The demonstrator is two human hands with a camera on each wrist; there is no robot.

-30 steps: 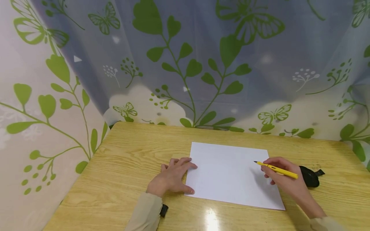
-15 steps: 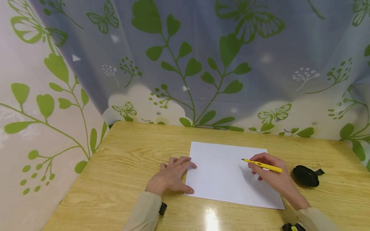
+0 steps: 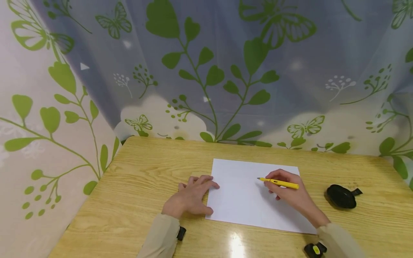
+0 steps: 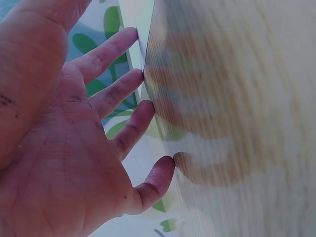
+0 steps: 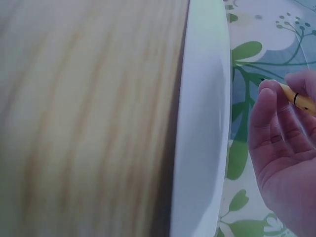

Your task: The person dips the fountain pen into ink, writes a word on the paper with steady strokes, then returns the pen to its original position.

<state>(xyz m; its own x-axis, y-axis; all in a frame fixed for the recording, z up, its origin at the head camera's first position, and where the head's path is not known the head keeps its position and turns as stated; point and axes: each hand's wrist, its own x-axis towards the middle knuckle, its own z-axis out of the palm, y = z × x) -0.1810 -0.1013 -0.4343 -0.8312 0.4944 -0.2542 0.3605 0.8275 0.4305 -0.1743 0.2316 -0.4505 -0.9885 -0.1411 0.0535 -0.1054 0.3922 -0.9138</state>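
Note:
A white sheet of paper [image 3: 238,200] lies on the wooden table [image 3: 145,165]. My left hand [image 3: 191,197] rests at its left edge with fingers spread, thumb and fingertips on the paper's margin. In the left wrist view those fingertips [image 4: 147,106] touch down along the table and paper edge. My right hand [image 3: 287,188] pinches a yellow fountain pen [image 3: 280,183], its dark nib pointing left over the upper middle of the sheet. The right wrist view shows the yellow pen [image 5: 301,101] between thumb and fingers, with the paper [image 5: 200,133] beyond. No marks show on the paper.
A small black dish-like object with a short tab [image 3: 341,196] sits on the table right of the paper. Behind the table hangs a blue-grey curtain [image 3: 226,107] printed with green leaves and butterflies. A pale patterned cloth [image 3: 74,143] hangs at the left.
My right hand has moved left over the paper with the pen, uncovering the black object on the right. The left hand has stayed almost still at the paper's edge.

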